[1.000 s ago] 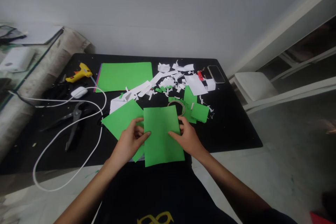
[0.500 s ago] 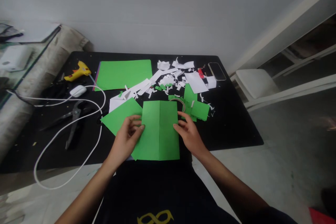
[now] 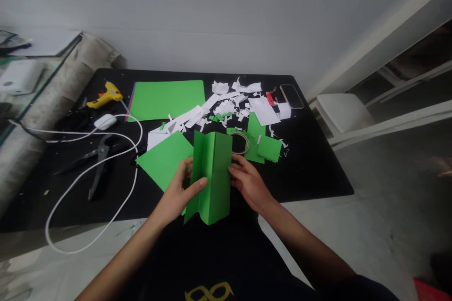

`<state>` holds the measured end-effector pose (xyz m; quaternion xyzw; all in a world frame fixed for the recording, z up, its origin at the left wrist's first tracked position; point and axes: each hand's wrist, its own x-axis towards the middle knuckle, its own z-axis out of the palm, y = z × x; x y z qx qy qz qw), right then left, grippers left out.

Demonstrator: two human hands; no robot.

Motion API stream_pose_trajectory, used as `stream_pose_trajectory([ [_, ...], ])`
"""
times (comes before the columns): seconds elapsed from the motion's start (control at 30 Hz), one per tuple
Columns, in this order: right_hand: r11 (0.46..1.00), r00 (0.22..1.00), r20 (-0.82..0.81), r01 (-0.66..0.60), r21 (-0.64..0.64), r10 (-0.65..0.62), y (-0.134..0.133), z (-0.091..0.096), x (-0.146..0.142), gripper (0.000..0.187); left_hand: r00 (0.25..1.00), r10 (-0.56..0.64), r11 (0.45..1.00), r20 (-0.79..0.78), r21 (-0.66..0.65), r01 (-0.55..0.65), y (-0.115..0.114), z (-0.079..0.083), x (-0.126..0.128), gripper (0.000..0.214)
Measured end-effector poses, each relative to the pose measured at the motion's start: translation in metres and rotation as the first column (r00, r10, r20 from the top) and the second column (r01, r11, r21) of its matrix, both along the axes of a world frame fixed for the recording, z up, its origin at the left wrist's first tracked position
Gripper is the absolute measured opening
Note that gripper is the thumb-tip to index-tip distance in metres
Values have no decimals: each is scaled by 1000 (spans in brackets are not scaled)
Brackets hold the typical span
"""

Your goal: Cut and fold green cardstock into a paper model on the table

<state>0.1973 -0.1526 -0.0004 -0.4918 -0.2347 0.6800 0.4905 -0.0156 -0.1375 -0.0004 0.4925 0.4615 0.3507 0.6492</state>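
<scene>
Both hands hold one green paper sheet [image 3: 212,174] above the near edge of the black table [image 3: 310,169]. The sheet is bent lengthwise along a centre crease, its two halves folding toward each other. My left hand [image 3: 178,193] grips the left half, thumb on the front face. My right hand [image 3: 247,183] pinches the right edge. A second green sheet [image 3: 164,157] lies flat on the table just left of my left hand.
A large green sheet [image 3: 165,99] lies at the back. White and green scraps [image 3: 229,106], a tape roll [image 3: 240,143], a phone [image 3: 291,96], a yellow glue gun [image 3: 104,95], pliers [image 3: 99,162] and a white cable [image 3: 88,183] cover the table. A white stool [image 3: 341,113] stands right.
The green sheet, flat and open half a second ago, is now being folded along its centre crease. Both hands have moved closer together on it.
</scene>
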Motion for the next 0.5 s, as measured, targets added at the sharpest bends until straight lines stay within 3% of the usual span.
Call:
stream_pose_trajectory([
  [0.2,1000,990,138,23,13,-25,0,-3,12,35,997,78,997,7,-7,-78,4,-8,-15,43],
  [0.37,999,975,223,1,34,-9,0,-4,18,31,986,82,997,-145,22,-80,9,-3,-17,31],
  [0.5,997,963,270,-33,72,12,0,1,17,33,975,103,994,-197,45,-96,8,-4,-12,37],
])
